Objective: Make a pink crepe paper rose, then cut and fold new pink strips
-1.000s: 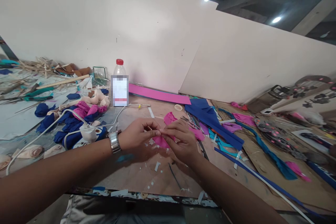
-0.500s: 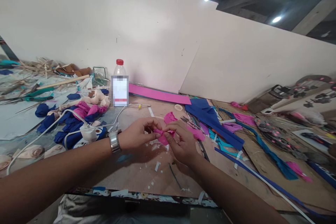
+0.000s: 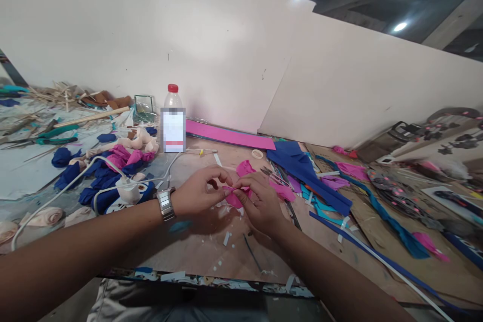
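Both my hands meet over the middle of the table, pinching a small piece of pink crepe paper or cloth [image 3: 233, 200]. My left hand [image 3: 202, 191], with a metal watch [image 3: 165, 204] on its wrist, grips the piece's left side between thumb and fingers. From the right, my right hand [image 3: 260, 203] pinches the same piece, its fingertips almost touching the left ones. Part of the piece is hidden behind my fingers. More pink material [image 3: 245, 168] lies just beyond them, and scissors [image 3: 274, 176] rest to the right of it.
Left of my arm, a white cable and plug [image 3: 127, 190] sit in a power strip among blue and pink rolled pieces [image 3: 100, 181]. A red-capped bottle [image 3: 172, 98] stands near the wall. Blue strips [image 3: 313, 176] and a tape roll [image 3: 257, 154] lie on the table [image 3: 204, 251].
My fingers have shifted only very slightly on the pink piece, and both hands stay in the same place. The whole view has moved a touch.
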A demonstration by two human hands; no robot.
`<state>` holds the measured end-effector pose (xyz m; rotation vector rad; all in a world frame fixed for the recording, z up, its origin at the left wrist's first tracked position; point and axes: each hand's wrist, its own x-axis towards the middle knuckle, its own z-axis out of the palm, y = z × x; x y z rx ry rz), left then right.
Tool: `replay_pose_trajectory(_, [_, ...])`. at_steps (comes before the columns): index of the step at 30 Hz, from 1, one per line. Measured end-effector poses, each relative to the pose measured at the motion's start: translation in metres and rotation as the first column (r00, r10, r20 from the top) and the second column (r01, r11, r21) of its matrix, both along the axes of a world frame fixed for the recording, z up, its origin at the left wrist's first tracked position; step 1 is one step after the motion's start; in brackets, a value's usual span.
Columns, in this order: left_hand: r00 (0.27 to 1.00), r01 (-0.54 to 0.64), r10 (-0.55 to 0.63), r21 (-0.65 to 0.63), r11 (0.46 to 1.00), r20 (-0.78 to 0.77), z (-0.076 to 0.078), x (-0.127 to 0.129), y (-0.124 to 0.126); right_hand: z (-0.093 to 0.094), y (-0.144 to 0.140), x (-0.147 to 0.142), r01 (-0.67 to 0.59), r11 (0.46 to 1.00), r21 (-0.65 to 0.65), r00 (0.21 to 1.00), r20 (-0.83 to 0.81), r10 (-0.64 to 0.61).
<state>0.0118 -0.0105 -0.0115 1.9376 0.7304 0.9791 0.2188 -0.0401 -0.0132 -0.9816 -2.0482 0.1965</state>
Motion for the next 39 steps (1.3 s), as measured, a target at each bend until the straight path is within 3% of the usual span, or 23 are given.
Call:
replay_pose_trajectory(3, [0.999, -0.034, 0.032, 0.064, 0.997, 0.033, 0.0020, -0.0018, 0.0006, 0.0015, 0.0000, -0.0003, -0.010, 1.000, 0.014, 1.000, 0.010, 0.010])
replay_pose_trajectory(10, [0.998, -0.051, 0.049, 0.075, 0.996, 0.025, 0.0025, -0.0030, 0.0029, 0.0012, 0.0011, 0.0004, -0.010, 0.998, 0.056, 1.000, -0.005, 0.010])
replay_pose_trajectory(22, [0.999, 0.034, -0.031, 0.165, 0.986, -0.022, 0.0036, -0.0025, -0.0033, 0.0028, -0.0004, 0.0007, -0.006, 0.998, 0.055, 1.000, -0.011, 0.006])
replay_pose_trajectory(27, [0.999, -0.018, 0.027, 0.225, 0.974, -0.036, 0.0048, -0.0029, -0.0050, 0.0036, 0.0006, 0.0009, 0.000, 0.998, 0.060, 1.000, 0.000, 0.000])
replay_pose_trajectory(33, [0.997, -0.070, 0.071, 0.200, 0.977, 0.002, 0.0034, -0.0032, -0.0027, 0.0052, 0.0027, 0.0005, 0.026, 0.996, 0.084, 0.999, 0.033, -0.029])
replay_pose_trajectory(39, [0.999, -0.043, 0.043, 0.150, 0.988, 0.006, 0.0019, -0.0045, -0.0017, 0.0030, 0.0015, 0.0006, 0.027, 0.997, 0.076, 1.000, -0.009, -0.026])
